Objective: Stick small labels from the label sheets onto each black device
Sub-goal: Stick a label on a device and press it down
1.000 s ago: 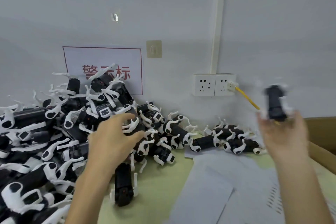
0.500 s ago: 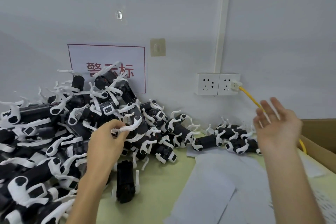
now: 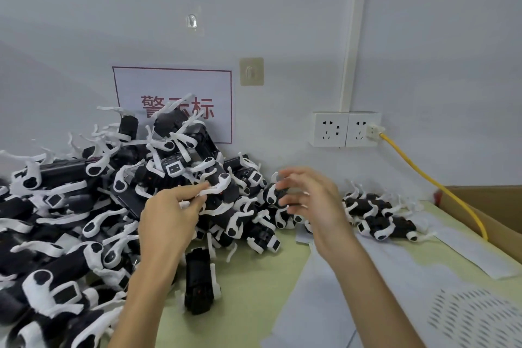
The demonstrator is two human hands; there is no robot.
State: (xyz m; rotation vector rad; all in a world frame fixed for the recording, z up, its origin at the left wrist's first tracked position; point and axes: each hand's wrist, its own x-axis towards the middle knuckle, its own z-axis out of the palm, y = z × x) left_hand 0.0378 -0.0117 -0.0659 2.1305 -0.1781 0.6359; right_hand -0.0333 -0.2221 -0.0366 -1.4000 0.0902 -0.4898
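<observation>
A big heap of black devices point(image 3: 84, 206) with white straps covers the left of the yellow-green table point(image 3: 254, 277). My left hand point(image 3: 169, 217) reaches into the heap, its index finger and thumb pinching the white strap of one black device point(image 3: 223, 186). My right hand point(image 3: 310, 200), blurred, hovers beside it with loosely spread fingers and holds nothing. One device point(image 3: 199, 282) lies alone near my left forearm. White label sheets point(image 3: 395, 285) lie at the right, one with rows of small labels point(image 3: 474, 319).
A smaller cluster of devices point(image 3: 378, 217) lies against the wall at the right. A cardboard box point(image 3: 497, 206) stands at the far right. A yellow cable point(image 3: 423, 178) runs from the wall sockets point(image 3: 344, 130) into it. A red-lettered sign point(image 3: 175, 104) hangs behind the heap.
My right hand held a device up at the right, let it go with fingers spread, then swung left to the heap. My left hand stayed on the heap and closed on a white strap.
</observation>
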